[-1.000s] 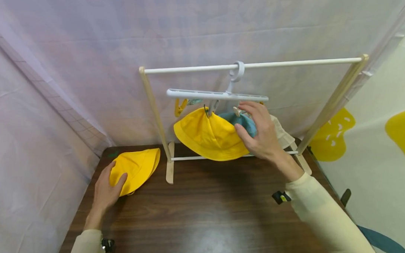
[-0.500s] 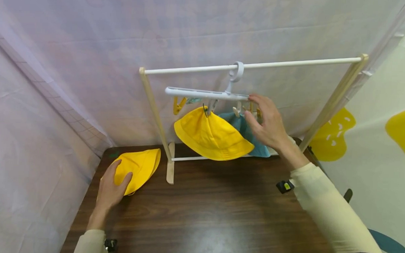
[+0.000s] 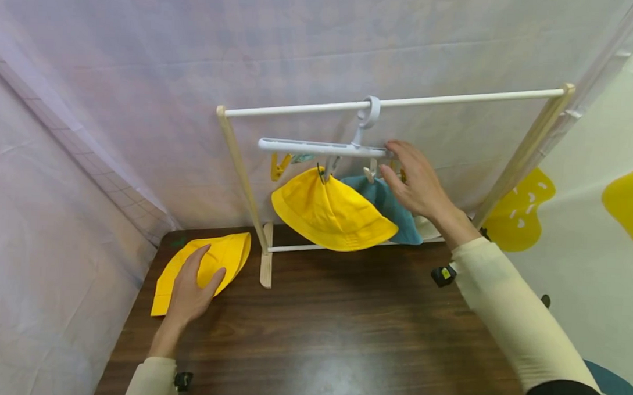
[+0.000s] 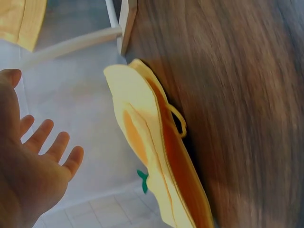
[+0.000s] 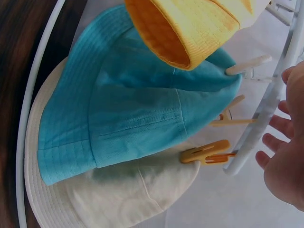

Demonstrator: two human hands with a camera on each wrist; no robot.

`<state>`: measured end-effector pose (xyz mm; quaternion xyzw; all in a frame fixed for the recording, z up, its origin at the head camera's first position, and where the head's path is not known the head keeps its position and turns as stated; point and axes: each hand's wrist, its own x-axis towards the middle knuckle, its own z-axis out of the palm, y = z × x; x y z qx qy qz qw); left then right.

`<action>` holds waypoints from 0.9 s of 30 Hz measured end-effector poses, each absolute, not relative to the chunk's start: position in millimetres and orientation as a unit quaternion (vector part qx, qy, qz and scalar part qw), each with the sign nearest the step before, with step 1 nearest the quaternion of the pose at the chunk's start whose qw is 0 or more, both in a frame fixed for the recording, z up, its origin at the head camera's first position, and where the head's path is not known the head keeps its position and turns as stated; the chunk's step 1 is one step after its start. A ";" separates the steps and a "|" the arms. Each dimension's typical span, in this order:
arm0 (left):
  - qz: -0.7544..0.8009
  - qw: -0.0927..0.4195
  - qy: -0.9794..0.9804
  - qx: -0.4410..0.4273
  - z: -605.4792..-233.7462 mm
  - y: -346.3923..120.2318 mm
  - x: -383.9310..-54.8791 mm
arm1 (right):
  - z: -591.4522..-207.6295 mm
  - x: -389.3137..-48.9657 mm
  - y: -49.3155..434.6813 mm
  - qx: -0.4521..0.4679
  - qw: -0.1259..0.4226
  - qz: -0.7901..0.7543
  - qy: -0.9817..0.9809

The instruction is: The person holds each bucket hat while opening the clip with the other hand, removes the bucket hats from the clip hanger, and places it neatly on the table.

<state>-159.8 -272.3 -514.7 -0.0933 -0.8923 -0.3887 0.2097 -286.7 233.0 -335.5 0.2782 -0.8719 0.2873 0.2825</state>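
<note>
My left hand [image 3: 192, 289] hovers over a folded yellow bucket hat [image 3: 175, 274] lying at the table's left. In the left wrist view its fingers are spread, and a gap separates them from that hat [image 4: 135, 111]. My right hand [image 3: 413, 180] is at the right end of a white clip hanger [image 3: 313, 147], fingers loosely extended; whether they touch the bar is unclear. From the hanger's clothespins hang a yellow bucket hat [image 3: 329, 212], a blue bucket hat [image 5: 128, 109] and a cream bucket hat [image 5: 128, 192], overlapping one another. An orange clothespin [image 5: 206, 152] bites the cream hat's crown.
The hanger hooks onto the white top rod [image 3: 456, 99] of a small rack with wooden legs [image 3: 239, 171]. A yellow clip [image 3: 280, 166] dangles at the hanger's left. White curtains [image 3: 196, 48] stand behind the dark wooden table [image 3: 343, 326].
My right hand has moved from the blue hat's clothespin to the hanger's right end, uncovering the blue hat. My left hand has shifted rightward over the hat on the table, baring its left brim.
</note>
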 end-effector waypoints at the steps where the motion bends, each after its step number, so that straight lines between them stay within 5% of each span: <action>1: -0.389 0.209 -0.892 -0.096 -514.3 -269.3 -160.0 | -335.4 -287.9 233.0 0.278 0.281 0.287 -0.872; 12: -0.391 0.196 -0.888 -0.140 -511.3 -233.0 -162.2 | -335.5 -291.9 231.9 0.250 0.261 0.290 -0.886; 27: -0.392 0.147 -0.893 -0.165 -508.6 -196.3 -167.5 | -337.4 -296.6 235.2 0.271 0.304 0.303 -0.861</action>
